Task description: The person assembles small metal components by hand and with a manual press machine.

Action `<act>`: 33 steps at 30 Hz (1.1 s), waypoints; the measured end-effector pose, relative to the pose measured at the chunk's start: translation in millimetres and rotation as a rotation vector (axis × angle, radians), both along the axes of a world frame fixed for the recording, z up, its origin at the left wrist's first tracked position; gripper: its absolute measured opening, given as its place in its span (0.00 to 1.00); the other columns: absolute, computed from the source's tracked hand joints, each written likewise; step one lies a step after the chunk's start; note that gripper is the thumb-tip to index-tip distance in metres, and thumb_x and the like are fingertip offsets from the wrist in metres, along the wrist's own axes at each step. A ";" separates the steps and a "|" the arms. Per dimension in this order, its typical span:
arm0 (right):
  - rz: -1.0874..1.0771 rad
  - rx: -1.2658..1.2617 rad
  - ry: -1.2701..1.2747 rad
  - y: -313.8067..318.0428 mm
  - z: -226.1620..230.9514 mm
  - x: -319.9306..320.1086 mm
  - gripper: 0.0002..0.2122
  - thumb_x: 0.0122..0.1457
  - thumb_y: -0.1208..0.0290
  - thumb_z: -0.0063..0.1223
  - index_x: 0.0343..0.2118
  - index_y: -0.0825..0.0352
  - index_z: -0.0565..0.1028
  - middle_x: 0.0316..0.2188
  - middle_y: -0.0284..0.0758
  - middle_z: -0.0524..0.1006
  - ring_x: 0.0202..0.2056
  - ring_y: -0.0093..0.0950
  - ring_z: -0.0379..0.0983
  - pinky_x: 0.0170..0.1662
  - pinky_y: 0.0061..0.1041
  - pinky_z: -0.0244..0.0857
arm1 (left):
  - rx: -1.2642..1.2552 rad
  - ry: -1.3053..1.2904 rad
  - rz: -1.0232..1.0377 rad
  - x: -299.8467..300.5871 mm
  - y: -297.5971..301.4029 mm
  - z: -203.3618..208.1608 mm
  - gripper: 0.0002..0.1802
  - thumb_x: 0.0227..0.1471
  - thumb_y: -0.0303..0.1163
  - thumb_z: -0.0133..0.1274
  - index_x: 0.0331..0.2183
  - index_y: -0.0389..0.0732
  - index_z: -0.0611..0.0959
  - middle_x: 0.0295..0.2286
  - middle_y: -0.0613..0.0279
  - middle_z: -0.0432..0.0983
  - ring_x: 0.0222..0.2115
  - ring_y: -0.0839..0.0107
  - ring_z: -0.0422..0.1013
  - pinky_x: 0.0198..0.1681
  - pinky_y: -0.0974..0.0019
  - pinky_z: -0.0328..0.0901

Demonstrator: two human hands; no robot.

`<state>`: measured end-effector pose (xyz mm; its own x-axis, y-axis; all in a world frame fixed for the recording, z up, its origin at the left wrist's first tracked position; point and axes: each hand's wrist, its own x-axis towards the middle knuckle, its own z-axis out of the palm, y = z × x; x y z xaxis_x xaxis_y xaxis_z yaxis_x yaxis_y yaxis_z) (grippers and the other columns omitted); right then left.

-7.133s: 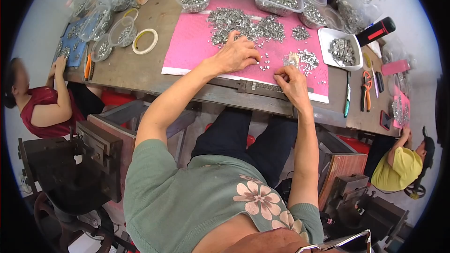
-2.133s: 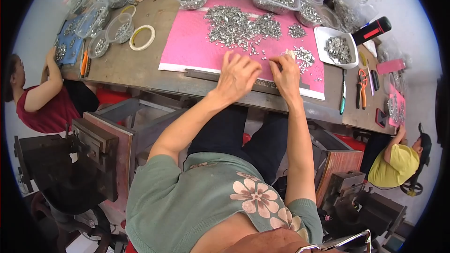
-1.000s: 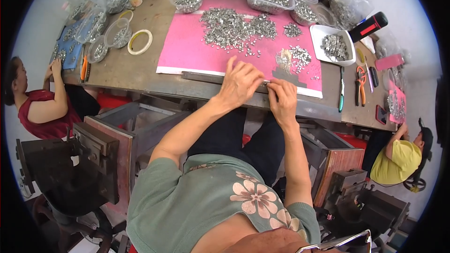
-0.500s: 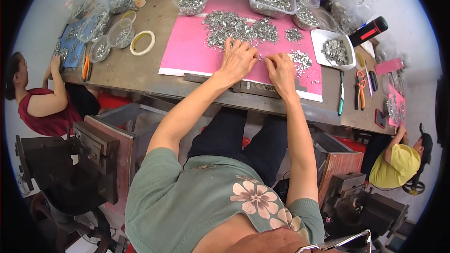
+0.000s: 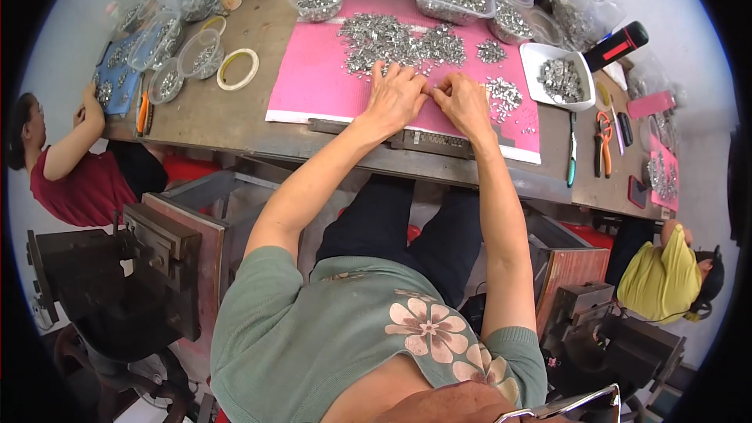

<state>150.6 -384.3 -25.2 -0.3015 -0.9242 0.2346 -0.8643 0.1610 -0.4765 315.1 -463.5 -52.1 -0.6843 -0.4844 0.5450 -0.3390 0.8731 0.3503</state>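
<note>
Left hand (image 5: 396, 99), right hand (image 5: 465, 102) over pink rectangular mat (image 5: 312, 82), both half-curled, anything pinched hidden, small silvery metal pieces (image 5: 382, 39) thereon.

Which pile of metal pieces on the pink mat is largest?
The broad pile just beyond the left hand; the small pile and mid-sized pile to its right spread far less.

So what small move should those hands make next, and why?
Perhaps the left hand and right hand should come down toward the metal bar: both sit close together, just in front of the pile of metal pieces, and the bar lies within easy reach along the near edge of the pink mat.
</note>
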 end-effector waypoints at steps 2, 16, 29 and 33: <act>0.013 -0.036 0.051 2.0 -6.3 -1.0 0.10 0.53 0.66 0.62 0.30 0.68 0.81 0.29 0.44 0.80 0.33 0.45 0.78 0.37 0.46 0.68 | -0.005 0.004 -0.004 -0.8 -0.6 0.1 0.10 0.47 0.33 0.64 0.33 0.44 0.83 0.33 0.62 0.75 0.42 0.61 0.68 0.53 0.46 0.53; 0.038 -0.152 0.108 41.5 -10.6 -12.8 0.04 0.53 0.70 0.61 0.29 0.64 0.79 0.28 0.37 0.77 0.37 0.39 0.74 0.42 0.40 0.59 | 0.064 0.139 -0.160 1.7 76.3 15.6 0.08 0.48 0.34 0.63 0.31 0.45 0.81 0.31 0.65 0.75 0.38 0.64 0.71 0.60 0.42 0.53; 0.112 -0.290 0.006 101.3 3.2 -5.6 0.04 0.53 0.77 0.61 0.30 0.66 0.76 0.28 0.36 0.75 0.34 0.37 0.71 0.40 0.35 0.60 | 0.064 0.245 -0.188 -0.1 83.4 -2.7 0.09 0.49 0.29 0.63 0.35 0.40 0.83 0.32 0.59 0.75 0.36 0.58 0.71 0.55 0.49 0.61; 0.203 -0.251 0.078 110.4 10.2 0.3 0.06 0.53 0.79 0.61 0.32 0.68 0.75 0.29 0.37 0.73 0.34 0.37 0.70 0.40 0.36 0.61 | 0.091 0.290 -0.203 -0.5 83.5 -7.5 0.11 0.47 0.26 0.64 0.36 0.38 0.83 0.32 0.57 0.75 0.36 0.57 0.70 0.46 0.55 0.65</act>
<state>150.9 -273.9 -15.0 -0.0891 -0.8740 0.4777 -0.9023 -0.1323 -0.4103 314.6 -380.1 -59.6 -0.5950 -0.4099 0.6914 -0.0371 0.8733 0.4858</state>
